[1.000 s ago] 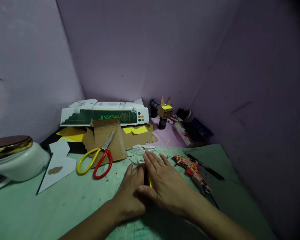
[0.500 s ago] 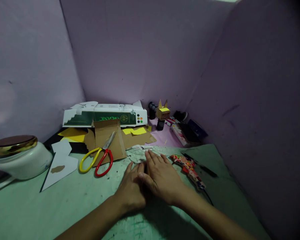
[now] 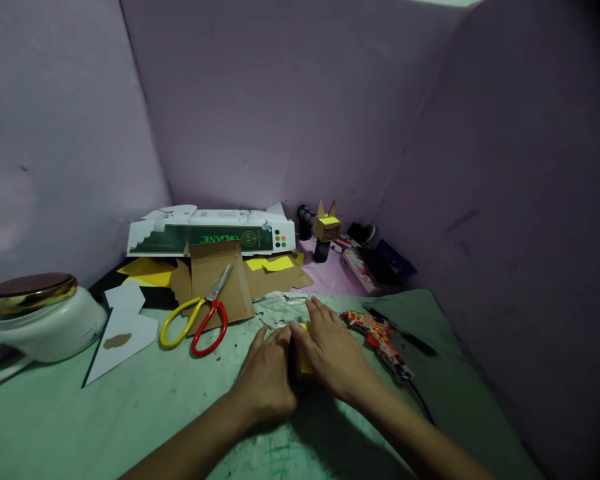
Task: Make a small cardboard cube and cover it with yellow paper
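A small brown cardboard piece with yellow paper on it [image 3: 305,361] sits between my hands, mostly covered by them. My left hand [image 3: 266,377] curls along its left side, fingers bent and pressed together. Over its right part lies my right hand [image 3: 330,347], palm down with fingers stretched forward and the thumb along the yellow paper. To the left, scissors [image 3: 207,310] with one yellow and one red handle rest on a folded cardboard sheet [image 3: 240,283]. A flower-patterned glue gun [image 3: 380,340] lies right of my right hand, beside a black pen-like tool [image 3: 415,341].
A white teapot [image 3: 45,330] stands at the left edge near white cut card [image 3: 125,343]. Along the back wall are a green-and-white box [image 3: 215,233], yellow paper scraps [image 3: 277,263] and a cardboard figure with pointed ears [image 3: 327,228]. The glue gun's cord runs toward me.
My right hand has shifted right and away from my left hand, uncovering the yellow paper on the cardboard piece. My left hand stays almost in place.
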Demonstrator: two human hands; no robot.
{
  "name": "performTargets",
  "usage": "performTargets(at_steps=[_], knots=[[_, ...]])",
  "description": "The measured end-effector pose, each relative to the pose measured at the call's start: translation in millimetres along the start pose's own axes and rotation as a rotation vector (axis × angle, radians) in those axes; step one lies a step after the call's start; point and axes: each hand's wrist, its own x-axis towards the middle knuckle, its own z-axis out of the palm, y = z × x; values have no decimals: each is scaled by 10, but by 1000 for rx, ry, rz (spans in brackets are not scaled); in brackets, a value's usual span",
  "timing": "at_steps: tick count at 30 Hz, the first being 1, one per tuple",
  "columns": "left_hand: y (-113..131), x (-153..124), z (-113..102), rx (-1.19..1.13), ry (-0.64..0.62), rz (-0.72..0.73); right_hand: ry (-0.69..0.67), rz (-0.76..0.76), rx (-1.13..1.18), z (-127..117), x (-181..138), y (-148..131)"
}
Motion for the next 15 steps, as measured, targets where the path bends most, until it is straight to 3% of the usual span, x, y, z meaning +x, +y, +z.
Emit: performTargets(at_steps=[3,9,12,15], knots=[[16,-7,-4,-9,25,-1,68,64,312,12,14,147],[73,-32,-78,-135,77,10,72,43,750,-84,65,450],[93,-46,-168,-339,80,-19,-32,-12,955,-101,69,516],[67,-48,-212,-664,-16,1,-163,-96,1106,-76,2,522]])
